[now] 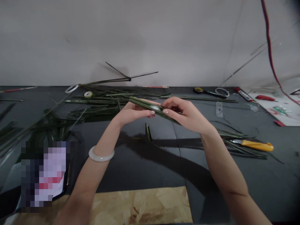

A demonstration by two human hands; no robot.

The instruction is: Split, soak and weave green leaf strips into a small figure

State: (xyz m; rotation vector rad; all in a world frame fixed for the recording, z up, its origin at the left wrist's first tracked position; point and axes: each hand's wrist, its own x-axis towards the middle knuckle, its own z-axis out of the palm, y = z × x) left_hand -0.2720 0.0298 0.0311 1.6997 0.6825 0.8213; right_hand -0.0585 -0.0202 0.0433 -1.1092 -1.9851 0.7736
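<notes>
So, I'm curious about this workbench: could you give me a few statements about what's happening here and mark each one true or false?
1. The left hand and the right hand both hold a bundle of long, narrow green plant strips. True.
2. A smooth white bangle sits on the right wrist. False: it is on the left wrist.
3. A yellow-handled utility knife lies on the dark tabletop, to the right of the hands. True.
4. Both hands wear thick work gloves. False: both hands are bare.
</notes>
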